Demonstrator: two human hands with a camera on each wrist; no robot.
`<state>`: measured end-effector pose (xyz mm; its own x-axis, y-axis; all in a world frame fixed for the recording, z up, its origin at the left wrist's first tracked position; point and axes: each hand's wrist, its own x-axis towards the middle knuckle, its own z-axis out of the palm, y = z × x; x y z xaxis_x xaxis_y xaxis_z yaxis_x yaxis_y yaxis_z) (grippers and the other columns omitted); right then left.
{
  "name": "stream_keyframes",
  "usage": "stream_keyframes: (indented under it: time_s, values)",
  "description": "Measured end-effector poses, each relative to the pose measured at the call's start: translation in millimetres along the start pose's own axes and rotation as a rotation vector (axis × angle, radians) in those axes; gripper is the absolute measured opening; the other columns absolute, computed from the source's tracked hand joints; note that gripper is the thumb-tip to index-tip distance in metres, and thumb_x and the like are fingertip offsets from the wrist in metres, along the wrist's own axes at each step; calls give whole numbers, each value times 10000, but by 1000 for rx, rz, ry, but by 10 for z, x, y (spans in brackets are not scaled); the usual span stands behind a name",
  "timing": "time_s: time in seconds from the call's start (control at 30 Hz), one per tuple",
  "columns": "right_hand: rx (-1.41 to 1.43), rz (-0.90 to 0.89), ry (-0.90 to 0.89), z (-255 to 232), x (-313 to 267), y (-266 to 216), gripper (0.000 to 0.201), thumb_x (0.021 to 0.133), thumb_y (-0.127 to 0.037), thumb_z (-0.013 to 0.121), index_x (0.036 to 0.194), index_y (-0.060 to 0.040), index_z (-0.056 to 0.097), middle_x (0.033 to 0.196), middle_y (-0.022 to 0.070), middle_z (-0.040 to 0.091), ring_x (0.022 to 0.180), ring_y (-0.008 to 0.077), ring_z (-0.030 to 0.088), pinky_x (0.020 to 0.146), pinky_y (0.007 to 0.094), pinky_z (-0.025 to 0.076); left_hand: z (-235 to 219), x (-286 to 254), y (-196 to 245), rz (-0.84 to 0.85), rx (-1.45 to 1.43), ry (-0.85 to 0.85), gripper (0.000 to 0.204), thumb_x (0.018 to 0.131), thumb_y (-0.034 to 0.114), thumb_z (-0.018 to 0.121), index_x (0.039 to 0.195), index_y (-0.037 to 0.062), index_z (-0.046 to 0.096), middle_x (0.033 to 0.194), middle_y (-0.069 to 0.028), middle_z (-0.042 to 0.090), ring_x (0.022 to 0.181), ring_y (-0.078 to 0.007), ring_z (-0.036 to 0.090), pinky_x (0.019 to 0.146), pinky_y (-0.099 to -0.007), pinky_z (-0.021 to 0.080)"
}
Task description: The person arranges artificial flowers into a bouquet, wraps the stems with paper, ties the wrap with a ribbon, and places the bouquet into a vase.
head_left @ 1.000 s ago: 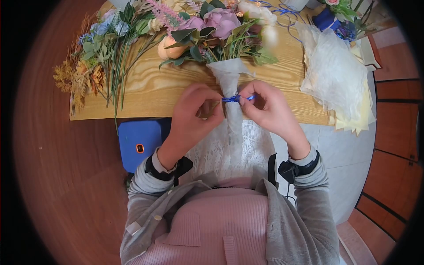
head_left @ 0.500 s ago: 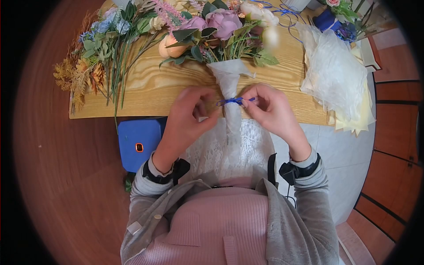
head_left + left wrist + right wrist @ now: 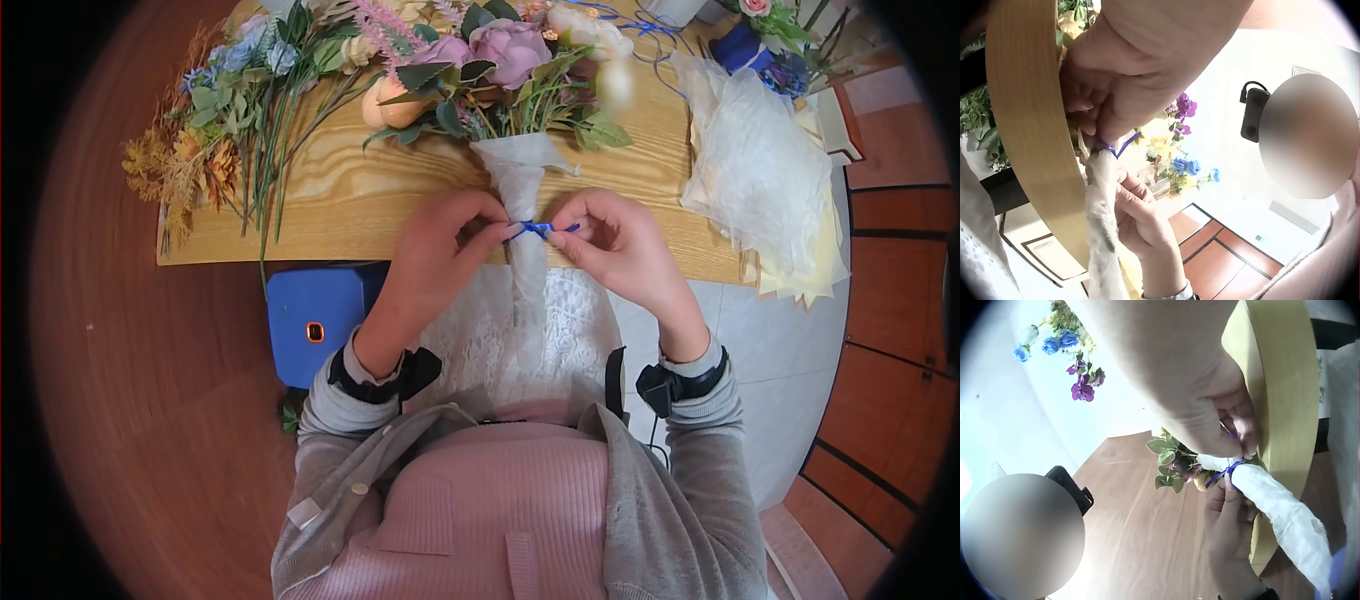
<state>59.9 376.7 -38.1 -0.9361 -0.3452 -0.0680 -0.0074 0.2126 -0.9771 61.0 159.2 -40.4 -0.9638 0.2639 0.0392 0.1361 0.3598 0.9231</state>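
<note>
A bouquet [image 3: 500,60] of purple, peach and white flowers lies on the table, its stems in a white wrap [image 3: 528,270] that hangs past the front edge. Blue ribbon [image 3: 530,228] circles the wrap's narrow part. The left hand [image 3: 440,250] pinches the ribbon at the wrap's left side, and the right hand [image 3: 630,250] pinches a ribbon end on the right. In the left wrist view a blue ribbon end [image 3: 1127,145] sticks out above the wrap [image 3: 1102,212]. The right wrist view shows the ribbon [image 3: 1227,472] crossing the wrap between both hands' fingertips.
Loose blue and orange flowers [image 3: 215,150] with long stems lie at the table's left. White sheets [image 3: 755,160] are piled at the right, near a blue ribbon spool [image 3: 738,45]. A blue box [image 3: 315,325] stands below the table's front edge.
The left hand moved off the ribbon's left loop, then came back in to the wrap with thumb and finger together. The right hand has kept its pinch, nearly still.
</note>
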Motion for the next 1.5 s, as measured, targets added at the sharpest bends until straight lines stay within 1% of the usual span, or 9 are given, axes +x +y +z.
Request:
stream_keyframes:
  time_s: [0.2, 0.37, 0.43, 0.77, 0.87, 0.93, 1.07, 1.13, 1.5]
  values:
    - [236, 15, 21, 70, 38, -101, 96, 836, -26, 649, 899, 11, 586, 771, 9, 600, 703, 23, 553, 596, 172, 448, -20, 9, 44, -24, -19, -61, 95, 833, 86, 657, 886, 28, 604, 719, 32, 553, 602, -19, 466, 522, -177, 350]
    - [143, -19, 11, 77, 72, 28, 106, 846, -53, 650, 903, 11, 587, 727, 13, 599, 659, 37, 566, 578, 188, 454, -2, -15, 58, -31, -54, -51, 97, 841, 85, 649, 891, 23, 593, 736, 30, 555, 605, -20, 465, 521, -175, 348]
    - [152, 14, 11, 82, 69, 22, 102, 850, -58, 645, 900, 10, 588, 706, 12, 593, 639, 42, 566, 568, 193, 451, 13, -29, 52, -3, -90, 8, 86, 821, 58, 641, 863, 10, 582, 743, -46, 529, 581, -110, 501, 525, -247, 399]
    - [-60, -2, 29, 86, 54, 20, 26, 880, -2, 573, 875, 21, 560, 743, -17, 546, 633, 42, 515, 558, 184, 421, 23, -108, 35, 55, -20, 120, 81, 809, 37, 645, 861, 11, 589, 745, -44, 526, 578, -100, 492, 502, -230, 379]
    - [-73, 0, 33, 94, 57, 9, 28, 880, -4, 573, 869, 18, 561, 738, -15, 545, 631, 45, 515, 553, 185, 418, 31, -90, 4, 87, 55, 141, 107, 804, 62, 665, 861, 8, 593, 751, -64, 531, 598, -150, 508, 528, -253, 400]
    - [-70, 2, 35, 93, 52, 1, 29, 881, -7, 574, 869, 17, 562, 740, -12, 549, 633, 46, 520, 555, 185, 421, 64, -38, -33, 342, 228, 361, 165, 763, 100, 715, 845, 19, 597, 760, -78, 535, 636, -222, 520, 571, -300, 423]
    - [-30, 9, 11, 87, 40, 13, 30, 880, -14, 581, 877, 15, 571, 750, -3, 563, 637, 48, 532, 559, 183, 428, 55, -150, 182, 229, 187, 345, 201, 717, 115, 745, 834, 36, 602, 779, -86, 548, 699, -276, 540, 625, -348, 444]
    - [-28, 5, 13, 93, 41, 17, 32, 879, -15, 584, 880, 15, 574, 753, -1, 566, 638, 49, 535, 561, 182, 430, 55, -143, 168, 383, 384, 227, 192, 696, 90, 746, 821, 50, 606, 814, -82, 567, 735, -263, 567, 641, -353, 454]
    - [16, -5, 13, 77, 43, 22, 34, 864, -6, 605, 890, 13, 593, 769, -1, 581, 641, 48, 540, 561, 182, 433, -93, -282, 103, 177, 178, 182, 147, 704, 25, 723, 811, 29, 622, 850, -78, 581, 721, -227, 586, 604, -311, 472]
